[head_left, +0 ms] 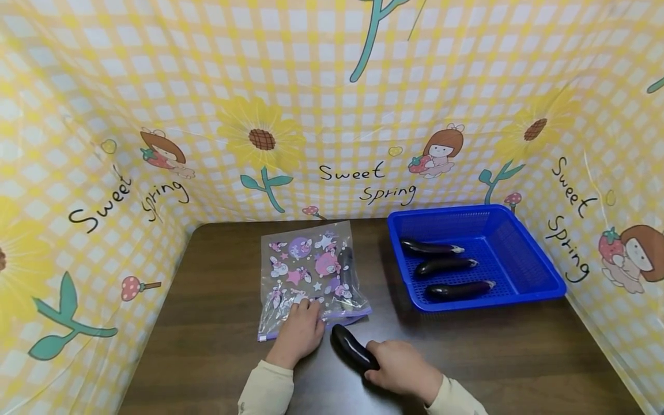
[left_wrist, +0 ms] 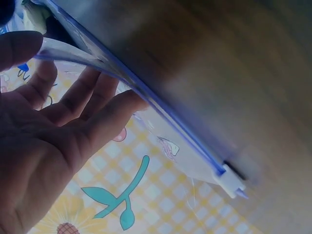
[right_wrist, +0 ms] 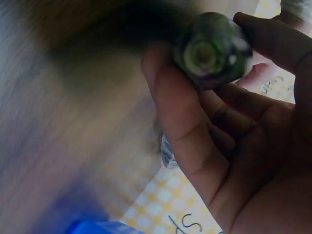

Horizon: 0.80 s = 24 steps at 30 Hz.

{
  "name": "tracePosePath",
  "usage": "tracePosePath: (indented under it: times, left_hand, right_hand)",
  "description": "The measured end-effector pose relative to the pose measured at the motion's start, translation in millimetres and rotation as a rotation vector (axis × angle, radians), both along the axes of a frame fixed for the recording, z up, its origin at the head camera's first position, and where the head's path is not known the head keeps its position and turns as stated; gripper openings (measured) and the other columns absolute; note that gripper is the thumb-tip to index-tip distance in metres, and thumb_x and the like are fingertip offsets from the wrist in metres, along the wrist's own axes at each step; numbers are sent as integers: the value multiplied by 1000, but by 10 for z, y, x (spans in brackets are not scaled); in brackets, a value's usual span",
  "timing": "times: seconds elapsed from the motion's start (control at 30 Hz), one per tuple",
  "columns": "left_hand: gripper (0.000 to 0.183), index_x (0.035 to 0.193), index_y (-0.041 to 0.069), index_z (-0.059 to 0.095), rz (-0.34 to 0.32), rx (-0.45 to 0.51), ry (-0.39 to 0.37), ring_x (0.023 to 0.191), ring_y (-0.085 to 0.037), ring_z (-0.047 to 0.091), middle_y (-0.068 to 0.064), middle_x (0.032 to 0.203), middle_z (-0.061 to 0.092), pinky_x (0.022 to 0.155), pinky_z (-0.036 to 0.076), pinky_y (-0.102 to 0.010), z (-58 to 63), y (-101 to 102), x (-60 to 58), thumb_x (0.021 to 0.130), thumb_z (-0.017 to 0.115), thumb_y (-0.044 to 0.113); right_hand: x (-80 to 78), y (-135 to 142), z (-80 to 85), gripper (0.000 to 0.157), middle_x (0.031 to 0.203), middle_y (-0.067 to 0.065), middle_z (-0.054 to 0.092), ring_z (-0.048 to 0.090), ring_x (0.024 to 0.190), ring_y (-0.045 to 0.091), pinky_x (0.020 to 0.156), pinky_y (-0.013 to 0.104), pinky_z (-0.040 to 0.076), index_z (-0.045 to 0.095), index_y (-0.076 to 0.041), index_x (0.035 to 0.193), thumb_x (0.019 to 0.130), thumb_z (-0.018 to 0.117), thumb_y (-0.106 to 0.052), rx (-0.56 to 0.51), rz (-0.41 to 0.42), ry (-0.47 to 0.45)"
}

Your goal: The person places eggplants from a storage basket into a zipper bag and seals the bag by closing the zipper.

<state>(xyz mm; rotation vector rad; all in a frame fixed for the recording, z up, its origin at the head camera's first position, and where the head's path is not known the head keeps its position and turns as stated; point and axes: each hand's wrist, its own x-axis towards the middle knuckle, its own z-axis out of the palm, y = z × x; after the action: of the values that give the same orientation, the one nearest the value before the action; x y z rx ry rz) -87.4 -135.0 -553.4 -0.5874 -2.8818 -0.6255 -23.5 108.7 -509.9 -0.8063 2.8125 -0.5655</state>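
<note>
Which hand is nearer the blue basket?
Right. The right hand grips an eggplant in front of the blue basket, toward its left end; the left hand is farther left, at the zip bag's near edge.

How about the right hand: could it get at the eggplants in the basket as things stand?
Probably not yet: the right hand holds an eggplant, which it would likely have to release first. Otherwise the open-topped basket leaves the three eggplants inside uncovered.
</note>
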Motion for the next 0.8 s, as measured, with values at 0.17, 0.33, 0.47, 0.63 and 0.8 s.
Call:
tracePosePath:
  times: [0.17, 0.33, 0.47, 0.63, 0.8]
  left_hand:
    - [14, 85, 5, 51, 18, -3, -9, 78, -33, 49, -12, 85, 49, 65, 47, -48, -2, 15, -12, 83, 64, 8]
    - [16, 87, 6, 51, 23, -6, -43, 79, -32, 48, -11, 86, 48, 65, 46, -47, 17, 28, -5, 83, 66, 8]
    - [17, 86, 7, 50, 5, -2, -22, 78, -31, 47, -10, 85, 47, 66, 46, -46, 17, 24, -2, 82, 66, 7]
    - [18, 82, 8, 48, -15, -20, 21, 76, -31, 47, -10, 84, 47, 64, 45, -45, 14, 18, 7, 78, 66, 7]
    - [15, 84, 5, 56, -22, -39, 45, 77, -35, 50, -14, 87, 50, 66, 46, -47, 9, 11, 15, 76, 68, 7]
  right_hand:
    - [-65, -146, -70, 25, 65, -10, 48, 43, 55, 9, 49, 31, 36, 57, -17, 82, 79, 78, -31, -60, -57, -40]
    - [-130, -311, -127, 28, 66, -7, 52, 47, 56, 12, 52, 35, 40, 60, -13, 87, 82, 76, -35, -68, -102, -43]
    - [-167, -418, -154, 29, 67, -4, 55, 50, 56, 15, 53, 38, 42, 62, -10, 89, 84, 75, -36, -64, -147, -59]
    - [-206, -530, -181, 28, 73, 1, 62, 57, 60, 19, 55, 40, 45, 66, -8, 93, 88, 72, -35, -80, -198, -61]
    - [-251, -660, -204, 29, 74, 8, 65, 62, 61, 27, 52, 43, 46, 66, -5, 91, 89, 72, -34, -47, -262, 49]
